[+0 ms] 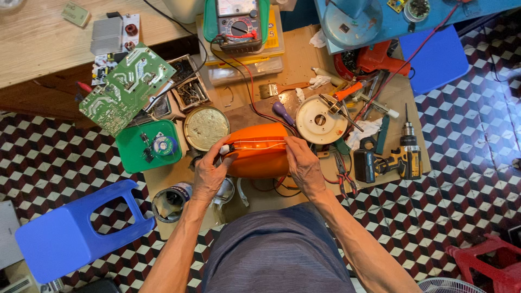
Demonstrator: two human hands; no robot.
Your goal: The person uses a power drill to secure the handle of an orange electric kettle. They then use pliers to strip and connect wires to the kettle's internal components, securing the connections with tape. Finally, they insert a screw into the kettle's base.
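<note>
An orange plastic appliance housing (259,157) lies on the cardboard in front of my lap. My left hand (209,173) grips its left end, fingers pinched on a small white part where thin white wires run along the top. My right hand (303,165) holds the right end, fingertips on the same wires. Red and black leads trail from under the housing toward an analogue multimeter (237,21) at the back.
A green circuit board (126,87), a green tray with solder (149,145), a round metal lid (206,127), a white disc part (320,119), pliers (343,171) and a yellow cordless drill (393,160) surround the work. A blue stool (70,230) stands left, a red stool (491,260) right.
</note>
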